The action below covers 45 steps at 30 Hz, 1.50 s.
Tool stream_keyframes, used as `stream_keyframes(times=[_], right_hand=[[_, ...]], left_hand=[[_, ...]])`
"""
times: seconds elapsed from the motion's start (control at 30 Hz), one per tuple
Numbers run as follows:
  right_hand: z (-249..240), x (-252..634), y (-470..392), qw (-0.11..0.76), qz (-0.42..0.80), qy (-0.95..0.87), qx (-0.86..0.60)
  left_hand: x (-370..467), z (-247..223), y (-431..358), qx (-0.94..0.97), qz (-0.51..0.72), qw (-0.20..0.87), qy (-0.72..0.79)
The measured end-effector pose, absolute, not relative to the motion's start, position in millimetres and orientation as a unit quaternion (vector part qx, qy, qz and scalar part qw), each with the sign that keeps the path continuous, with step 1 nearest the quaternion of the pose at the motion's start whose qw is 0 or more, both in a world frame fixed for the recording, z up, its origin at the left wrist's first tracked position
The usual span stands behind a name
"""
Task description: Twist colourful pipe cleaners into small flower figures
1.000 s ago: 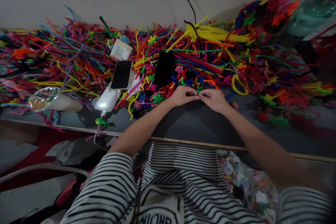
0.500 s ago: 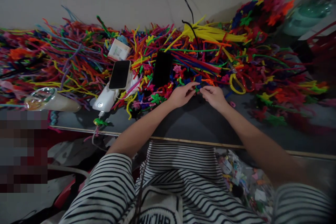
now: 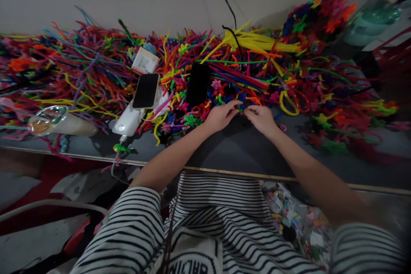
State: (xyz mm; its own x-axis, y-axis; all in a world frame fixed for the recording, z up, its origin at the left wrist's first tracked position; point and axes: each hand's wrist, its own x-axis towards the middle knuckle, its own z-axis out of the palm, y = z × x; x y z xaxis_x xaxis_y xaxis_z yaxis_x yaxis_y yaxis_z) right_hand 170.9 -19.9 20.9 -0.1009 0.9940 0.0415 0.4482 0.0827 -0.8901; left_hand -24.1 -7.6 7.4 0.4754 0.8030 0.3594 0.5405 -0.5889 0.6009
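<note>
At the front edge of the fuzzy pile, my left hand [image 3: 221, 116] and my right hand [image 3: 261, 119] almost meet, fingertips pinched. Between them shows a small green pipe cleaner piece [image 3: 241, 110], mostly covered by the fingers. Both hands appear to grip it. Its exact shape is too small to make out. Just behind the fingertips lie blue and orange pipe cleaner bits [image 3: 253, 99]. A small pink ring [image 3: 283, 127] rests on the dark table [image 3: 224, 150] right of my right hand.
Scissors with yellow and red handles [image 3: 290, 102] lie to the right. A black phone [image 3: 198, 83] rests on the pile; a second phone [image 3: 146, 90] leans on a white power bank [image 3: 126, 120]. A tilted clear cup [image 3: 72, 122] stands left. Yellow pipe cleaners [image 3: 263, 42] are bundled behind.
Both hands stay in nearly the same place, with only slight finger movement around the green piece. The view has shifted very slightly.
</note>
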Motion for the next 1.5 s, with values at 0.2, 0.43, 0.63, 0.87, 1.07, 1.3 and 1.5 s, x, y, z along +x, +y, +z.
stream_keyframes(times=[0.2,0.43,0.63,0.87,1.07,1.3,1.5], right_hand=[[20.5,171.6,-20.7,0.360,0.366,-0.636,-0.577],[27.7,168.9,-23.8,0.355,0.361,-0.648,-0.568],[31.0,167.9,-25.4,0.335,0.339,-0.670,-0.570],[31.0,167.1,-26.5,0.335,0.329,-0.680,-0.564],[29.6,168.2,-26.6,0.329,0.321,-0.696,-0.552],[32.0,168.7,-30.6,0.295,0.268,-0.744,-0.536],[24.6,161.7,-30.7,0.244,0.213,-0.777,-0.540]], left_hand=[[-23.0,6.0,-8.2,0.825,0.317,0.205,0.421],[-22.6,9.0,-10.1,0.827,0.303,0.197,0.431],[-22.8,8.8,-9.5,0.830,0.301,0.190,0.429],[-22.1,7.8,-8.5,0.825,0.298,0.204,0.435],[-21.6,5.6,-6.1,0.822,0.315,0.234,0.412],[-20.9,11.9,-7.9,0.773,0.356,0.333,0.405],[-20.2,11.6,-7.8,0.764,0.370,0.344,0.402]])
